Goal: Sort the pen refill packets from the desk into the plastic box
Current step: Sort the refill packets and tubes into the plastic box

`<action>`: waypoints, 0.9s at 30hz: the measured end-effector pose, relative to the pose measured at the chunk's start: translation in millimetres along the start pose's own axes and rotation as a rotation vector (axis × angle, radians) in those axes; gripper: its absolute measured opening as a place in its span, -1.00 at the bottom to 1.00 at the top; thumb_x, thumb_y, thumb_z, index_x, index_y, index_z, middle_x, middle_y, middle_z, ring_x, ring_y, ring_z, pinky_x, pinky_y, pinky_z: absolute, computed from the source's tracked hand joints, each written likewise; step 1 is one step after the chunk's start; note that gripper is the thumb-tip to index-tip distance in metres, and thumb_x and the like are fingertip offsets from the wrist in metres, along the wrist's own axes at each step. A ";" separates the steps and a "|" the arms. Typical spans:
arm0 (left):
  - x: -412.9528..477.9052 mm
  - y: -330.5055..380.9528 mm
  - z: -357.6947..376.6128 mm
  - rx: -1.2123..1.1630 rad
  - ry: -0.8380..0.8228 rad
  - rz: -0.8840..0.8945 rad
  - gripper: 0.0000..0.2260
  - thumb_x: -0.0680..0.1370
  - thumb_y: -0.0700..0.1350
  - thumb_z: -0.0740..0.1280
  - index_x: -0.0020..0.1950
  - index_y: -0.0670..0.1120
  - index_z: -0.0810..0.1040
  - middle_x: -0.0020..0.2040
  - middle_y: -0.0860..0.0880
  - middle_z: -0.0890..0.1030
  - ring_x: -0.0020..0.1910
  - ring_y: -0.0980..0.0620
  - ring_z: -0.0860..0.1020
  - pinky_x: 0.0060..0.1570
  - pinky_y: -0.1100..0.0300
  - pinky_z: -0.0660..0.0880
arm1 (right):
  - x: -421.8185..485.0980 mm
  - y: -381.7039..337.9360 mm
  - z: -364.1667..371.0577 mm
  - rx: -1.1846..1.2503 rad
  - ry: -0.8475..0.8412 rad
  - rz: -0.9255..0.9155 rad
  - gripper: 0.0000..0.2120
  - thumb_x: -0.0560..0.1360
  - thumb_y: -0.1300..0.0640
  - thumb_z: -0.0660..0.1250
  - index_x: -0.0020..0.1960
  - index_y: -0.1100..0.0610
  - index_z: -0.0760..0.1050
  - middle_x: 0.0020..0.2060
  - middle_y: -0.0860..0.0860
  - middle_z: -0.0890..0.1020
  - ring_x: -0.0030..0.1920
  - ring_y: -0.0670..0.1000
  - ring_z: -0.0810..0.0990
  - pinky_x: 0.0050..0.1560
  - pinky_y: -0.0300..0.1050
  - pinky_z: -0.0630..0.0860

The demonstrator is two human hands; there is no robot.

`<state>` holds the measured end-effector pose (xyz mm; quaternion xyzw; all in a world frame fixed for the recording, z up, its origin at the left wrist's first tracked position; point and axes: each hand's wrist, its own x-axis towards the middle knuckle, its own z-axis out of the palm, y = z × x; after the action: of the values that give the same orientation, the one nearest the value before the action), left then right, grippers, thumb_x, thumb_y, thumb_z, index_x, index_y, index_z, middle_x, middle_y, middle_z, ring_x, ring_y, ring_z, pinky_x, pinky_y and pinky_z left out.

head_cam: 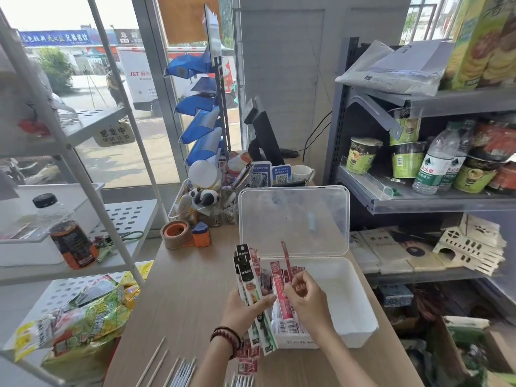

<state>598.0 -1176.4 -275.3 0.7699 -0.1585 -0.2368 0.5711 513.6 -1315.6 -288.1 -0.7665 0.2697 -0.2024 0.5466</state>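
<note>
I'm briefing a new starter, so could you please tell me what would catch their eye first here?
At the centre, the left hand grips a fan of pen refill packets while the right hand pinches a red packet over the open plastic box. Blue folders climb a rack behind.

There is a single view, from a wide-angle camera worn on the person's head. It looks forward and steeply down over the pale wood-grain desk [184, 289], close enough that both forearms enter from the bottom edge. The translucent plastic box with its hinged lid raised [293, 219] sits near the middle of the frame. The wide lens bends the edges: the white perforated metal rack [83, 127] leans at left, the grey steel shelving [418, 202] at right, and the shop window faces ahead.
</note>
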 end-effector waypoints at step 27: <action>-2.1 2.6 -4.7 -0.063 0.036 -0.011 -0.78 0.38 0.01 0.48 -0.07 -0.06 0.59 -0.17 0.03 0.67 -0.29 0.26 0.63 -0.39 0.48 0.45 | 8.2 22.1 6.1 -0.371 -0.080 -0.021 -0.62 0.45 0.07 0.46 0.25 -0.04 0.55 0.28 -0.09 0.54 0.18 -0.06 0.56 0.30 -0.05 0.49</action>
<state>598.9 -1172.3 -271.2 0.7564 -0.1362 -0.2311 0.5965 519.4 -1322.0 -310.9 -0.8642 0.2726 -0.1243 0.4042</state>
